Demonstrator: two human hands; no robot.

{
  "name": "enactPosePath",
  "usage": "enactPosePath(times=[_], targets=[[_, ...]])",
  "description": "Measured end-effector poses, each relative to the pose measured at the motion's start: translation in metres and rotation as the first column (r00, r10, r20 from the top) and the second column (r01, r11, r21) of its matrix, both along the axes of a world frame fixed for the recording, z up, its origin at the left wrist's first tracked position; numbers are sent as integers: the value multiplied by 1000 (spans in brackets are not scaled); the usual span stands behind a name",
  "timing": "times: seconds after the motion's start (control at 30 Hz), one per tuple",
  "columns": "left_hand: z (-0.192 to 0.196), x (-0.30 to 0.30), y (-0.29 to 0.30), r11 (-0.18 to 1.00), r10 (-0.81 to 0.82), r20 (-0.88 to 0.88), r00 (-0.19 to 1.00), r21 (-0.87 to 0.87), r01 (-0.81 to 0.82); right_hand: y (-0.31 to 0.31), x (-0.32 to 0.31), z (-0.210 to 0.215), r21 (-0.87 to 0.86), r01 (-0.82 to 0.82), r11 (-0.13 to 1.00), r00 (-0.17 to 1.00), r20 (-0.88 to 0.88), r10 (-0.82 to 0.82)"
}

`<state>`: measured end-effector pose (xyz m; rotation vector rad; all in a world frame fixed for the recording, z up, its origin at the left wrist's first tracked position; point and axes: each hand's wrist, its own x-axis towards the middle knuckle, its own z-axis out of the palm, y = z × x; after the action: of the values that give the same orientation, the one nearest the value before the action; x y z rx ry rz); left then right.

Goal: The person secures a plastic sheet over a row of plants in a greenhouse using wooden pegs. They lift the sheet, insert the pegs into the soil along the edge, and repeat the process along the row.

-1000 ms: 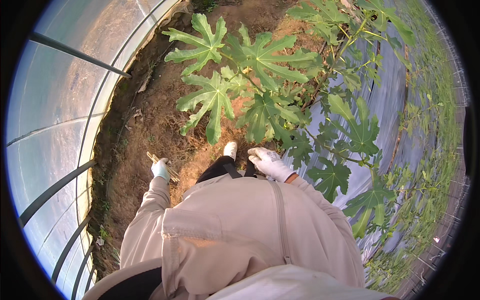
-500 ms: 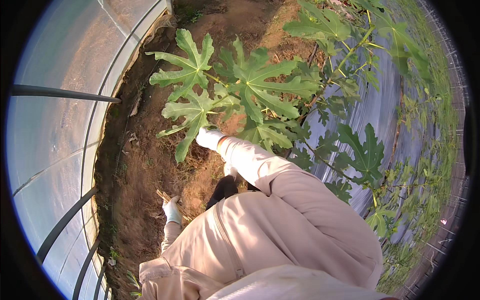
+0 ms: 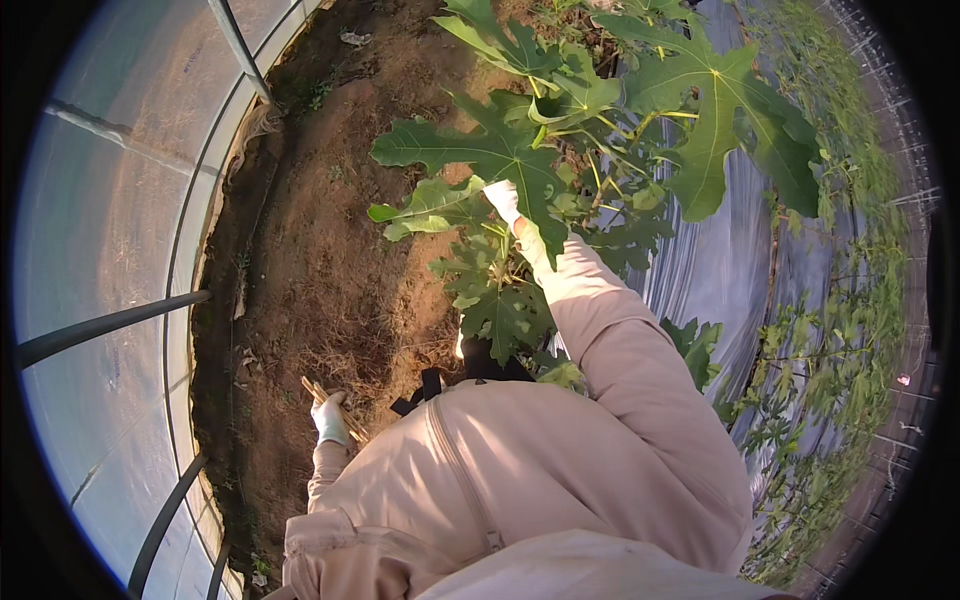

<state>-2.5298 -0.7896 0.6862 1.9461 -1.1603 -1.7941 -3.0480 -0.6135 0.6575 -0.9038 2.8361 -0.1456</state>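
White-gloved, the right hand (image 3: 503, 200) now reaches farther into the plant than half a second ago: its arm is stretched out long, and the hand sits among the big lobed leaves (image 3: 480, 160), touching or just under one of them. Whether its grip is closed on a leaf or stem I cannot tell, since foliage covers the fingers. The view has also swung, so the plant fills more of the upper right than before.

The left hand (image 3: 330, 418), gloved too, stays low at the near left, where it was earlier, its grip closed around a bundle of thin tan sticks (image 3: 325, 393) that pokes out up-left of the fist. It hangs just above the bare brown soil (image 3: 320, 250), well apart from the right hand.

Between the two hands come the beige jacket sleeve (image 3: 620, 350) and the jacket's front with its zip (image 3: 460, 480), which hide most of the ground nearest the person. A dark shoe (image 3: 490, 358) shows just beyond the jacket, partly under low leaves.

To the left, curved dark hoops (image 3: 110, 325) carry the translucent greenhouse sheeting (image 3: 100, 200). To the right of the plant a strip of silvery ground film (image 3: 720, 270) runs far into the scene, with more green plants (image 3: 820, 350) beside it.
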Motion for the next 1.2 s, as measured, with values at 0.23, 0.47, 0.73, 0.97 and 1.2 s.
enactPosePath(times=[0.23,0.47,0.73,0.97,1.2], targets=[[48,-176,-16,973,-232,-136,963,-19,231,126,-63,74,187,-222,957,771,-567,290],[38,-265,-57,930,-366,-82,927,1,368,154,-60,114,-443,766,466,640,461,-615],[12,-387,-126,930,-365,-138,921,-4,368,185,-46,94,-441,853,278,485,474,-735],[42,-626,-73,789,-572,-362,736,3,615,200,-32,100,-454,872,186,458,620,-637],[134,-800,40,482,-648,-697,306,-64,874,177,-36,93,-325,940,106,313,693,-649]])
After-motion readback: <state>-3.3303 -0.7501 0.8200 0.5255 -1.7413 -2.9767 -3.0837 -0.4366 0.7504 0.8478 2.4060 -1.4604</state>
